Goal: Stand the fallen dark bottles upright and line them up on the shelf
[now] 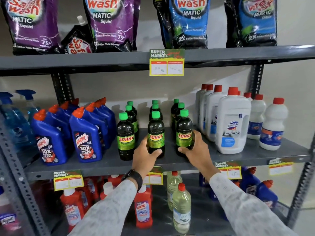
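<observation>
Dark bottles with green caps and green SUNNY labels stand upright in three rows on the grey middle shelf (pixel 109 165). The front left bottle (pixel 125 136) stands free. My left hand (pixel 144 157) wraps the base of the front middle bottle (pixel 156 132). My right hand (pixel 196 149) grips the lower part of the front right bottle (pixel 183 132). More dark bottles (pixel 175 109) stand behind each front one. None of them lies on its side.
Blue Harpic bottles (pixel 85 137) stand left of the dark bottles, white red-capped bottles (pixel 232 121) to the right. Detergent pouches (pixel 187 23) fill the shelf above. A price tag (pixel 166 63) hangs from that shelf's edge. Red and clear bottles (pixel 181 206) stand on the shelf below.
</observation>
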The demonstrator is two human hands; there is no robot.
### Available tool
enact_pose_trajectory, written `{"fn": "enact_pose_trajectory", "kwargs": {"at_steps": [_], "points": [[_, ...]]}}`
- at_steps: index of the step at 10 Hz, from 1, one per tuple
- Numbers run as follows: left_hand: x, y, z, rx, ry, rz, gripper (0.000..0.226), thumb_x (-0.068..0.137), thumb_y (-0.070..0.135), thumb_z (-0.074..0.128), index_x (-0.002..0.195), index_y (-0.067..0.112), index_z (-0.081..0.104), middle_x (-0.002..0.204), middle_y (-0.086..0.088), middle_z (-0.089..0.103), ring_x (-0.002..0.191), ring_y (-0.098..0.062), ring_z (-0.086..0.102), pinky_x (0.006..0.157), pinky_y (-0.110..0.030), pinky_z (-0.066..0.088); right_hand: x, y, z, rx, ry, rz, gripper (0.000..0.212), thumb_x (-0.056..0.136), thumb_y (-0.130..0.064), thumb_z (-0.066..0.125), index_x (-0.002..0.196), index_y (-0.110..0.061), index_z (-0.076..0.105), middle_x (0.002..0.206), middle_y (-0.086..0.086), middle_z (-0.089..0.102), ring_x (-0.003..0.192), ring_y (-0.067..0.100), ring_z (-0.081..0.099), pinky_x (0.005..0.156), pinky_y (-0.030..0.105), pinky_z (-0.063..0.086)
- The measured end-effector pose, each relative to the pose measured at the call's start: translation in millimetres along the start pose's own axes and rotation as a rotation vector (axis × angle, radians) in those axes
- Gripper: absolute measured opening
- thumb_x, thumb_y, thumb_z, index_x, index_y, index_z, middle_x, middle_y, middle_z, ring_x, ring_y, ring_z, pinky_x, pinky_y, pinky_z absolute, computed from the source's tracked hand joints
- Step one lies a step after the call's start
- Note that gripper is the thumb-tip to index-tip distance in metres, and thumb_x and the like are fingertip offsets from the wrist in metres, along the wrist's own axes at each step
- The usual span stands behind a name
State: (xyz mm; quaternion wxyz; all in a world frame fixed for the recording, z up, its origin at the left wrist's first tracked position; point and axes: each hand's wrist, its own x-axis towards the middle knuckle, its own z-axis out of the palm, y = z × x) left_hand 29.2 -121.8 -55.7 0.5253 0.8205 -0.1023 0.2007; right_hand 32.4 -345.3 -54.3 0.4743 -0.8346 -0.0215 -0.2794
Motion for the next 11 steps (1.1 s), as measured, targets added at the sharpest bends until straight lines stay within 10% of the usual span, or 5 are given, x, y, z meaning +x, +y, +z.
{"fn": "enact_pose_trajectory", "kwargs": {"at_steps": [3, 6, 8, 10, 11], "points": [[2.5, -2.6, -0.5, -0.108, -0.057, -0.004, 0.082, 0.081, 0.016, 0.084, 0.153, 0.022, 0.044, 0.128, 0.015, 0.063, 0.106, 0.021, 0.057, 0.089, -0.002, 0.043, -5.9, 0.3, -3.1, -0.006, 0.043, -0.008, 0.089, 0.077, -0.02, 0.089, 0.151, -0.025, 0.039, 0.132, -0.005, 0.064, 0.122, 0.016, 0.058, 0.1, 0.033, 0.044], [2.3, -4.0, 1.8, -0.114, -0.068, 0.012, 0.086, 0.081, 0.014, 0.085, 0.155, 0.021, 0.04, 0.126, 0.025, 0.057, 0.103, 0.029, 0.054, 0.088, 0.001, 0.041, -7.1, 1.3, -4.4, -0.042, 0.038, 0.006, 0.09, 0.08, -0.019, 0.087, 0.154, -0.027, 0.036, 0.134, -0.005, 0.064, 0.124, 0.017, 0.058, 0.099, 0.03, 0.042], [1.4, -5.3, 2.5, -0.099, -0.067, 0.001, 0.085, 0.081, 0.013, 0.085, 0.154, 0.023, 0.042, 0.117, 0.038, 0.057, 0.105, 0.027, 0.056, 0.088, 0.001, 0.042, -9.1, -0.7, -4.7, -0.063, 0.025, 0.0, 0.088, 0.082, -0.016, 0.085, 0.154, -0.029, 0.035, 0.136, -0.005, 0.063, 0.125, 0.018, 0.058, 0.104, 0.036, 0.046], [-5.9, 3.5, -1.5, -0.036, -0.073, 0.0, 0.088, 0.085, 0.026, 0.082, 0.158, 0.024, 0.034, 0.135, 0.01, 0.063, 0.125, -0.004, 0.061, 0.111, -0.031, 0.047, -13.1, -5.5, -5.2, -0.081, 0.012, 0.015, 0.094, 0.083, -0.021, 0.084, 0.157, -0.031, 0.027, 0.14, -0.007, 0.06, 0.131, 0.02, 0.056, 0.104, 0.036, 0.044], [-13.6, 17.3, -6.3, 0.177, 0.054, 0.083, 0.091, 0.091, 0.043, 0.071, 0.162, 0.023, 0.019, 0.124, 0.001, 0.071, 0.111, -0.013, 0.065, 0.094, -0.028, 0.052, -11.8, -20.4, -16.3, -0.129, 0.033, 0.008, 0.103, 0.088, -0.035, 0.08, 0.165, -0.021, 0.012, 0.157, 0.004, 0.047, 0.144, 0.024, 0.044, 0.115, 0.046, 0.038]]}}
